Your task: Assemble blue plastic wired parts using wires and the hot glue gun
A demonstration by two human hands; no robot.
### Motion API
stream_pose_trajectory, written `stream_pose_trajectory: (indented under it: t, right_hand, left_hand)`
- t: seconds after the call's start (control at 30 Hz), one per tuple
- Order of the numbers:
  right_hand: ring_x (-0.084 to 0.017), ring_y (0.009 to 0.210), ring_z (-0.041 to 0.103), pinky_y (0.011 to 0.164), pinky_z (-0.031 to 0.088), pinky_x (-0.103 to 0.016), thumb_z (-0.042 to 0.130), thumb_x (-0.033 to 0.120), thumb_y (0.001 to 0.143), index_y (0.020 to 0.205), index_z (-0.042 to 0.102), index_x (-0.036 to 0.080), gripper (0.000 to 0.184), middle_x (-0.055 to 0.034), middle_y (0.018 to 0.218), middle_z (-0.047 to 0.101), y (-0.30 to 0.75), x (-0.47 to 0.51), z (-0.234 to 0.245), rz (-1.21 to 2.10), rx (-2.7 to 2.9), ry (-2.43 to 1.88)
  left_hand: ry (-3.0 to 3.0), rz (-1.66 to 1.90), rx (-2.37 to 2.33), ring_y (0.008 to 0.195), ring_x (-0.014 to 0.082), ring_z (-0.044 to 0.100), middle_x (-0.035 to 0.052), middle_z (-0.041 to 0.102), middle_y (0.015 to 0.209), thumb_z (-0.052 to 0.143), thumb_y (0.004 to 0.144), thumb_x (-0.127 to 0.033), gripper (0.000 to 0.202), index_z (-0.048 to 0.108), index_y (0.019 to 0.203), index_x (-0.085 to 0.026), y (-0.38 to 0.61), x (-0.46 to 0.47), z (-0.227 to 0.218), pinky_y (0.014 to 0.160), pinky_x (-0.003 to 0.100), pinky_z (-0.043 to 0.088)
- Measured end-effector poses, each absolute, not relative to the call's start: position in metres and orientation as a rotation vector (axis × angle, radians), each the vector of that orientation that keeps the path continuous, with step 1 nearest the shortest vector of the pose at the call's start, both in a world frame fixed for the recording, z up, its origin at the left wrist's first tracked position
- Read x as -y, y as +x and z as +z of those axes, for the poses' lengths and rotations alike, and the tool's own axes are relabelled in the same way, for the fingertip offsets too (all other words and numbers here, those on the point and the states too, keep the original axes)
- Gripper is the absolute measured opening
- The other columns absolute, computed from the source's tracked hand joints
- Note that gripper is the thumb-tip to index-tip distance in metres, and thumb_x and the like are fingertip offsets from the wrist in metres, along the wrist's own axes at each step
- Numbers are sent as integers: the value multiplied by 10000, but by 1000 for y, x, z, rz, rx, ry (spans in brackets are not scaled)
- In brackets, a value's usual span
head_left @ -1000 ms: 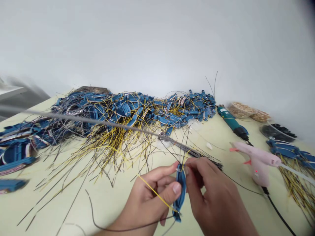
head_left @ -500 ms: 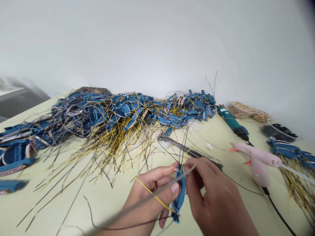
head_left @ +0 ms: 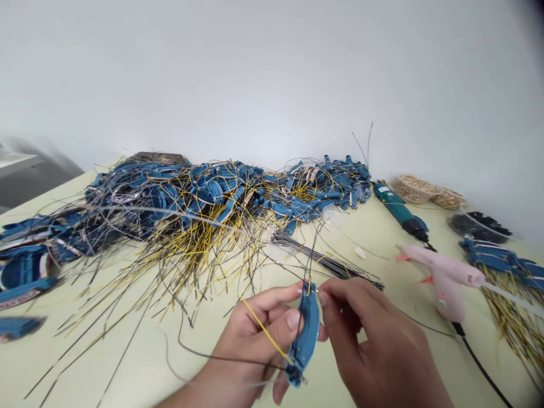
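So right up front we've got our left hand (head_left: 255, 334) pinching a slim blue plastic piece (head_left: 311, 326) between thumb and fingers, held roughly upright and leaning a bit, just above the tabletop (head_left: 80, 391). Our right hand (head_left: 374, 340) is curled in beside the piece's top end, thumb and index tip close together; we honestly can't tell if they're gripping anything, it's too tiny. A yellow wire (head_left: 266, 328) runs from the piece's lower end up across the left hand, and a dark wire (head_left: 229, 358) leaves the same end and loops off to the left, with more thin dark strands poking up past the top. Over on the right there's a pink glue gun (head_left: 448, 277) lying on its side, little red light glowing, clear stick in its back end. Past our hands sits a bundle of grey wires (head_left: 327, 262), then a green power screwdriver (head_left: 397, 209) with a dish of black parts (head_left: 484, 225) to its right. Behind all that sprawls a huge tangled heap of blue pieces (head_left: 216, 187), wires everywhere, and finally a plain pale wall (head_left: 272, 73).
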State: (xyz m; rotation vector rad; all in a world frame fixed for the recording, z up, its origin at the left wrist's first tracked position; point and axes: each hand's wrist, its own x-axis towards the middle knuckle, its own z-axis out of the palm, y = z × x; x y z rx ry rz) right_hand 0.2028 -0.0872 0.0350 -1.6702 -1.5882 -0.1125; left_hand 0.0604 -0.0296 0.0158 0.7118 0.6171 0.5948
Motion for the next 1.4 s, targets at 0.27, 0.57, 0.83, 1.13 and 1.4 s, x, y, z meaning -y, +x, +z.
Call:
stream_pose_trajectory:
  t: [0.27,0.57,0.83,1.13,1.4]
  right_hand:
    - [-78,540,655,490,514,-131,610,228,905,879,678,282,92,79,684,713,212,87,45,353,1496,-1623]
    - [-80,557,671,490,532,-117,619,206,888,1004,668,292,153,58,741,723,220,94,44,279,1464,-1630]
    - [-253,900,727,680,643,-354,650,318,862,1350,483,256,519,-121,1128,709,200,98,24,105,1466,-1555]
    - [-308,1025,725,738,666,-419,731,217,832,1531,208,331,881,-120,1221,695,190,101,-2,221,1371,-1428]
    - [-288,1039,722,792,659,-430,648,264,903,1553,94,365,859,-104,1221,705,205,110,-2,282,1459,-1395]
  left_hand:
    - [632,540,-520,396,47,489,100,732,790,794,776,-408,516,653,1194,-140,54,28,18,328,112,386]
    - [568,501,-465,364,47,481,132,740,826,715,849,-407,425,629,1167,-138,54,25,17,311,111,358]
    - [514,462,-487,303,-22,265,93,735,808,692,864,-389,342,634,1121,-172,54,24,18,312,101,265]
    - [536,447,-563,364,-20,278,73,712,799,752,811,-434,397,639,1108,-196,55,25,18,385,117,224]
    - [505,466,-428,378,17,452,106,744,846,803,750,-465,518,601,1152,-209,58,30,21,408,113,331]
